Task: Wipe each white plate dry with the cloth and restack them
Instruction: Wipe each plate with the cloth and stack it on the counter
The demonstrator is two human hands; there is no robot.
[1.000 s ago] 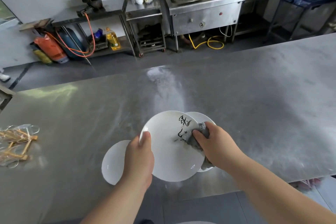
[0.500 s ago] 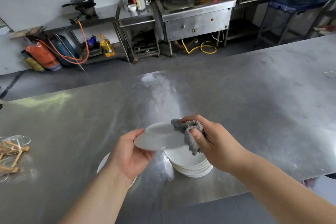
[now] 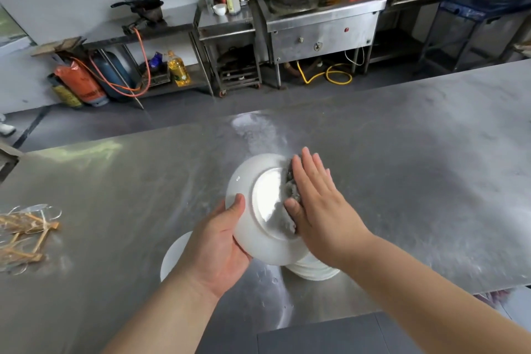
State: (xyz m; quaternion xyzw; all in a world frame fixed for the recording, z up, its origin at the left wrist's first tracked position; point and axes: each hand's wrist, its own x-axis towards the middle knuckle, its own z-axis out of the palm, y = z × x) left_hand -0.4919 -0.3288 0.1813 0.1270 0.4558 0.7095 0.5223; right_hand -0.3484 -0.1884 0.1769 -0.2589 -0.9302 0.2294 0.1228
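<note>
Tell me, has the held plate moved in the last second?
Yes. The plate was flipped: its underside now faces the camera, and it sits higher in view against the stack.

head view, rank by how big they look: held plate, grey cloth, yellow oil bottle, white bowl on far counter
1. held plate
2. grey cloth and yellow oil bottle: about alike; cloth mostly hidden under right hand, bottle far off
3. white bowl
</note>
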